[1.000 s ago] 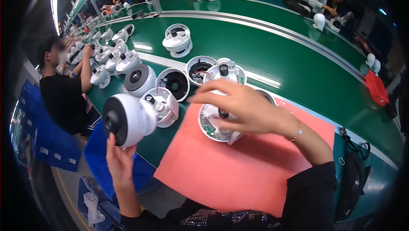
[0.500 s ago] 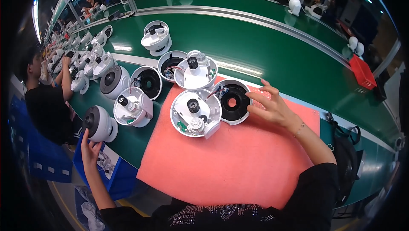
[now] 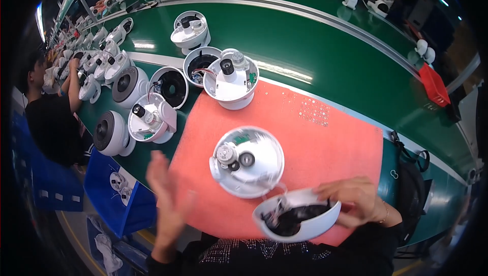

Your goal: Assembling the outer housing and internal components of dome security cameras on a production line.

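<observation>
On the pink foam mat (image 3: 305,159) lies a round white camera body (image 3: 262,161), its open face up, showing a dark lens, a silver motor-like part and a bit of green board; its edge is slightly smeared. Thin wires link it to a white housing cover (image 3: 300,229) with a black inside, tilted up near the mat's front edge. My right hand (image 3: 356,199) grips the cover by its right side. My left hand (image 3: 170,202), blurred, is in the air by the mat's left edge, empty, thumb and fingers apart.
Another opened camera (image 3: 231,80) stands at the mat's far left corner. Several more crowd the green bench to the left, with finished-looking ones (image 3: 113,133) among them. Small screws (image 3: 312,110) lie on the mat. A blue bin (image 3: 109,205) sits below left; a co-worker (image 3: 56,108) works beyond.
The camera body has come nearer and been turned round, its cover swung toward me in my right hand. My left hand has left the white camera on the left and moved toward the mat.
</observation>
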### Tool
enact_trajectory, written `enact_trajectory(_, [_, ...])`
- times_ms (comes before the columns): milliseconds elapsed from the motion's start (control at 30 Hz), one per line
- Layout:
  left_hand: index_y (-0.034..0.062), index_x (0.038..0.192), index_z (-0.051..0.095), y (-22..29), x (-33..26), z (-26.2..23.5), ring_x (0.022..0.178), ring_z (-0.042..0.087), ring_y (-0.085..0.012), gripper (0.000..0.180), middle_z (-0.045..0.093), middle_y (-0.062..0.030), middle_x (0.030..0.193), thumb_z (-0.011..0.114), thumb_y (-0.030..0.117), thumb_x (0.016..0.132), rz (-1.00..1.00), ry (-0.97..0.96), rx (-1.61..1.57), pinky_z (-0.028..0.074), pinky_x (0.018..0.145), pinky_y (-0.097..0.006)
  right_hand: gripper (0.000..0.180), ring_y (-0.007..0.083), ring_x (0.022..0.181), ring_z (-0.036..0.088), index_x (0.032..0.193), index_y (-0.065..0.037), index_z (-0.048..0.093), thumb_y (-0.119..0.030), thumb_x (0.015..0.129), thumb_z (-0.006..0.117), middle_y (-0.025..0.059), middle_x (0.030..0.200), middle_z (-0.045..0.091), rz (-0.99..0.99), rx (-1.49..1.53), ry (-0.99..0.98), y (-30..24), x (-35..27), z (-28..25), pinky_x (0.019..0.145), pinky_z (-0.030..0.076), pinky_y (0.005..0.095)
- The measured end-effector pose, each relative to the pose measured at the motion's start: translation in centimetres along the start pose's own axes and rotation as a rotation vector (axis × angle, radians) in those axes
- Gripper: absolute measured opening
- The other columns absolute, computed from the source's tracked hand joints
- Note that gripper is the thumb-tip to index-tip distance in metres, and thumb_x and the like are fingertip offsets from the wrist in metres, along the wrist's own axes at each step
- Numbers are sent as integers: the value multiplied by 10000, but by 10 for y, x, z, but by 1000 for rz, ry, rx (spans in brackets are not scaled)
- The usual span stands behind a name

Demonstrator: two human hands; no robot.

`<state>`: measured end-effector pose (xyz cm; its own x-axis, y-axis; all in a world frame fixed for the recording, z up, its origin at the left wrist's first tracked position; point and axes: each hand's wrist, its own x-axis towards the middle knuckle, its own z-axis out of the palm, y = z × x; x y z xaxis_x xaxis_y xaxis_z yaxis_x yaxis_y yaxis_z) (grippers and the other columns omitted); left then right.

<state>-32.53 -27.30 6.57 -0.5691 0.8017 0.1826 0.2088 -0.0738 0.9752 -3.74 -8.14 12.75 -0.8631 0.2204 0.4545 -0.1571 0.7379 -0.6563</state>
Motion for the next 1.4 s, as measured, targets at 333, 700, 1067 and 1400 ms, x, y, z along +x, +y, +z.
enact_trajectory(333, [66, 1238, 343, -15, 13, 42, 1321, 219, -389, 718, 98, -301, 1430, 777, 132, 670, -1, -358, -128, 212, 1064, -441, 465, 270, 795, 623, 1099, 23, 543, -135, 703, 730, 134, 919, 619, 79, 257, -207, -3, 38, 1, 646, 502, 311])
enact_trajectory(700, [9, 1201, 465, -8, 53, 30, 1324, 263, -292, 411, 354, -227, 1360, 582, 85, 814, -132, -746, -450, 270, 1043, -379, 418, 126, 901, 589, 1129, 2, 342, -107, 839, 622, 140, 1016, 587, 805, 630, -290, -15, 59, 27, 713, 521, 262])
enact_trajectory(1067, [-9, 853, 630, 65, -1, 18, 605, 659, -222, 470, 641, -112, 668, 780, 383, 640, 40, -429, 582, 513, 540, -274, 307, 133, 631, 605, 844, -4, 525, -198, 732, 735, 85, 731, 599, 569, 333, -259, 0, 69, 31, 529, 481, 232])
enact_trajectory(1400, [11, 633, 595, 55, 27, 16, 418, 561, -238, 439, 536, -96, 475, 732, 426, 677, -12, -597, 638, 443, 436, -304, 421, 286, 458, 521, 578, -43, 522, -363, 852, 522, 106, 510, 508, 390, -226, -269, 18, 69, 44, 407, 362, 380])
